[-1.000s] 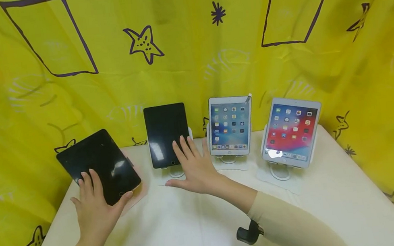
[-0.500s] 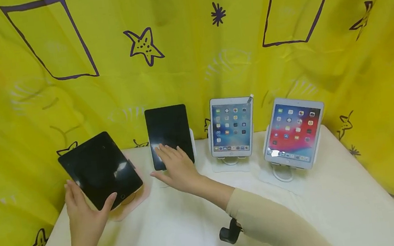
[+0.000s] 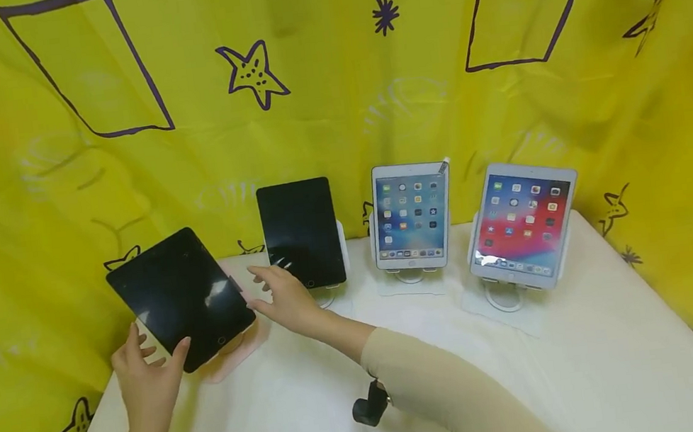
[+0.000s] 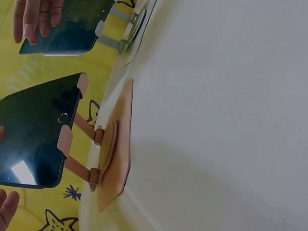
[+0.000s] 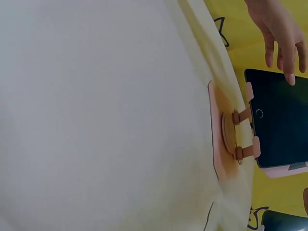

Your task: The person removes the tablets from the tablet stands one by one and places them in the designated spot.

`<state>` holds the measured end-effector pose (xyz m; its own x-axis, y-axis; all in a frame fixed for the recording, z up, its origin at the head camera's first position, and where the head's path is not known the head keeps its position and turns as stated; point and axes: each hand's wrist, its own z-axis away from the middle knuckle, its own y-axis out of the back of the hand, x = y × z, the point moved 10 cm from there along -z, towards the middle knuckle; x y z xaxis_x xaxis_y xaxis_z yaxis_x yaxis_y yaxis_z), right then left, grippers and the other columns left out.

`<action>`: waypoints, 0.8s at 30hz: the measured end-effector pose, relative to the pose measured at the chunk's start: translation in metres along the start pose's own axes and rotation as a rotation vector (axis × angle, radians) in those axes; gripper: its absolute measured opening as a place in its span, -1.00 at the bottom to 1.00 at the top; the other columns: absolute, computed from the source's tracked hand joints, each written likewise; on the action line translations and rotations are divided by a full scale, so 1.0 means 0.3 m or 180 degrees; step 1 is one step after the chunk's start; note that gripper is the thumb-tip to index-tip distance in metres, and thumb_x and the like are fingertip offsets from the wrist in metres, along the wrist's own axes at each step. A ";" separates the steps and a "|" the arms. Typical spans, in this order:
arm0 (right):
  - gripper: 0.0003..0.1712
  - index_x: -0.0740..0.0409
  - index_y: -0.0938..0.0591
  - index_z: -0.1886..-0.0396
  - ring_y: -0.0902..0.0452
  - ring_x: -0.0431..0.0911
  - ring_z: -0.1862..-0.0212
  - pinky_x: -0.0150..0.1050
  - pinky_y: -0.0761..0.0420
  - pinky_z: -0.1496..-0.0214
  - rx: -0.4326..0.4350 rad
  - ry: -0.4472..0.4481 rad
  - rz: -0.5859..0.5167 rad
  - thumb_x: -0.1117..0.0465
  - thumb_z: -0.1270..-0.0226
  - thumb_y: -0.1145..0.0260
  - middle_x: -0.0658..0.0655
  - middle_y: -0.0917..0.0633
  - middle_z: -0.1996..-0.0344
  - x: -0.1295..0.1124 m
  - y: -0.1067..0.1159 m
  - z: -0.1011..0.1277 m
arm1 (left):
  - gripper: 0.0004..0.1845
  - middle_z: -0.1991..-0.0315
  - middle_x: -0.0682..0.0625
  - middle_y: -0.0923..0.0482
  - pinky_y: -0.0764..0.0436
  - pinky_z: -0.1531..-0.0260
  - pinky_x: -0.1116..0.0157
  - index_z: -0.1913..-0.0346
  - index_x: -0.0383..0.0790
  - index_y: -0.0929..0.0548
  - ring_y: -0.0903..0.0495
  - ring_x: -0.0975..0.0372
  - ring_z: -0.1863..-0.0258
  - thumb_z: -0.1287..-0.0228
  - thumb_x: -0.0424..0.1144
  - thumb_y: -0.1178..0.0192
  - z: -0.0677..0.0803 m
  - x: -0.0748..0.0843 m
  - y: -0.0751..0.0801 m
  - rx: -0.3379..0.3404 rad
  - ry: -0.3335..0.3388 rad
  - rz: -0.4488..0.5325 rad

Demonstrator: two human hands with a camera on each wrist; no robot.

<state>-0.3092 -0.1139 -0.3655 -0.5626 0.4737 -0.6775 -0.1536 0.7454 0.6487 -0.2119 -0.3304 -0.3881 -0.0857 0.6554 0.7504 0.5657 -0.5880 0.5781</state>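
Note:
A dark tablet (image 3: 182,295) leans on a pink stand (image 3: 233,346) at the table's left; it shows in the left wrist view (image 4: 33,134) and the right wrist view (image 5: 281,120) too. My left hand (image 3: 146,371) touches its lower left corner, thumb on the bottom edge, fingers loose (image 5: 281,43). My right hand (image 3: 278,295) hovers with fingers stretched out between that tablet and a second dark tablet (image 3: 300,232) on a white stand (image 4: 125,29). It holds nothing, and its fingertips (image 4: 33,21) lie in front of the second tablet's screen.
Two lit tablets (image 3: 412,214) (image 3: 523,223) stand on white stands to the right. A white table (image 3: 499,370) carries everything, and a yellow curtain (image 3: 334,103) with purple drawings closes off the back and sides. A black camera mount (image 3: 368,409) hangs under my right forearm.
My right hand moved left off the second dark tablet toward the first. My left hand slid down from the first tablet's screen to its lower corner.

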 end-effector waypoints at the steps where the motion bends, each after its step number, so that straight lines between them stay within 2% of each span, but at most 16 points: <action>1: -0.35 0.16 -0.41 -0.29 -0.58 -0.08 0.07 -0.54 -0.53 0.10 -0.0025 -0.0088 -0.0087 0.17 -0.22 -0.37 0.11 -0.59 0.00 0.008 -0.013 -0.008 | -0.16 -0.11 -0.33 -0.21 -0.22 0.41 0.85 -0.42 -0.38 -0.12 -0.34 0.28 0.18 -0.14 -0.26 -0.32 -0.003 -0.010 0.001 0.0021 0.0020 0.0040; 5: -0.40 0.17 -0.46 -0.24 -0.59 -0.08 0.12 -0.55 -0.53 0.18 0.0027 -0.0387 -0.0350 0.24 -0.19 -0.38 0.13 -0.61 0.09 0.035 -0.047 -0.040 | -0.27 -0.02 -0.27 -0.25 -0.29 0.46 0.83 -0.37 -0.36 -0.24 -0.21 0.57 0.30 -0.14 -0.38 -0.28 -0.018 -0.025 0.002 0.0055 0.0025 0.0176; 9: -0.41 0.14 -0.48 -0.23 -0.58 -0.09 0.12 -0.54 -0.51 0.20 0.0035 -0.0639 -0.0456 0.27 -0.17 -0.39 0.12 -0.59 0.09 0.047 -0.080 -0.071 | -0.30 0.01 -0.28 -0.27 -0.28 0.44 0.84 -0.34 -0.38 -0.30 -0.21 0.58 0.33 -0.10 -0.48 -0.29 -0.039 -0.008 0.005 0.0146 -0.0122 0.0174; 13: -0.35 0.09 -0.48 -0.24 -0.54 -0.17 0.12 -0.54 -0.50 0.15 -0.0038 -0.0752 -0.0361 0.26 -0.11 -0.44 0.08 -0.55 0.05 0.037 -0.124 -0.095 | -0.25 0.03 -0.25 -0.26 -0.26 0.38 0.84 -0.35 -0.34 -0.29 -0.22 0.55 0.34 -0.05 -0.52 -0.31 -0.052 0.004 0.013 0.0329 -0.0226 0.0177; 16: -0.31 0.05 -0.47 -0.26 -0.51 -0.21 0.07 -0.52 -0.48 0.05 -0.0082 -0.0766 -0.0185 0.24 -0.08 -0.46 0.05 -0.54 0.02 0.022 -0.149 -0.113 | -0.26 0.07 -0.19 -0.24 -0.25 0.38 0.80 -0.34 -0.29 -0.30 -0.22 0.52 0.35 -0.05 -0.50 -0.32 -0.059 0.002 0.017 0.0406 -0.0117 0.0154; 19: -0.31 0.03 -0.46 -0.25 -0.50 -0.20 0.02 -0.50 -0.46 -0.02 -0.0065 -0.0810 -0.0083 0.25 -0.08 -0.46 0.04 -0.54 0.03 0.018 -0.162 -0.123 | -0.29 0.06 -0.20 -0.25 -0.26 0.38 0.66 -0.31 -0.32 -0.31 -0.23 0.44 0.33 -0.07 -0.47 -0.33 -0.054 -0.011 0.013 0.0414 0.0079 0.0088; 24: -0.38 0.05 -0.50 -0.11 -0.49 -0.19 0.08 -0.48 -0.47 0.00 0.0137 -0.1018 -0.0446 0.32 0.00 -0.50 0.02 -0.55 0.15 0.031 -0.162 -0.130 | -0.29 -0.05 -0.27 -0.22 -0.28 0.31 0.37 -0.31 -0.37 -0.23 -0.31 0.16 0.22 -0.10 -0.44 -0.30 -0.049 -0.026 -0.002 0.0310 0.0283 0.0062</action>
<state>-0.3388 -0.1639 -0.3899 -0.2547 0.4833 -0.8376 -0.1729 0.8294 0.5312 -0.2236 -0.3421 -0.3895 -0.1440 0.5971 0.7891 0.6446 -0.5485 0.5326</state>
